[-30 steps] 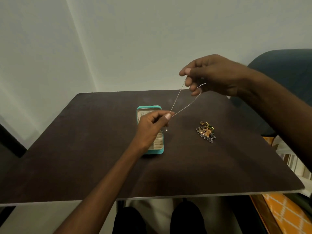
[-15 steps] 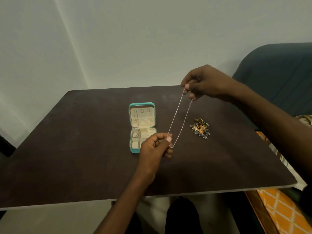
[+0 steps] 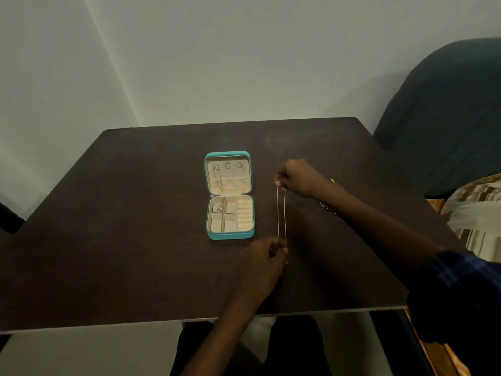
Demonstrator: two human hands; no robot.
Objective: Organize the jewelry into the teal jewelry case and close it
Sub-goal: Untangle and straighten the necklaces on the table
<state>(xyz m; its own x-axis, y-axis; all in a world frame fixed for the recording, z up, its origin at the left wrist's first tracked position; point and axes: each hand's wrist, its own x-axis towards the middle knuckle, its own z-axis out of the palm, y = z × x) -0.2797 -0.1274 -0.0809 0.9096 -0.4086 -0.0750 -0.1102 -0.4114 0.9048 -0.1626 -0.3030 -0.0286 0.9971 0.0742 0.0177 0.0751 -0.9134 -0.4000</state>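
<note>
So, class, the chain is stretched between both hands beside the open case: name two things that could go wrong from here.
1. The chain is thin and held only by fingertip pinches of the left hand and right hand; it might slip or tangle.
2. The right forearm lies over the jewelry pile and could scatter it.

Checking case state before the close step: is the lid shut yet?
No. The case lies open flat on the table, its cream compartments showing, while both hands hold a chain beside it.
</note>
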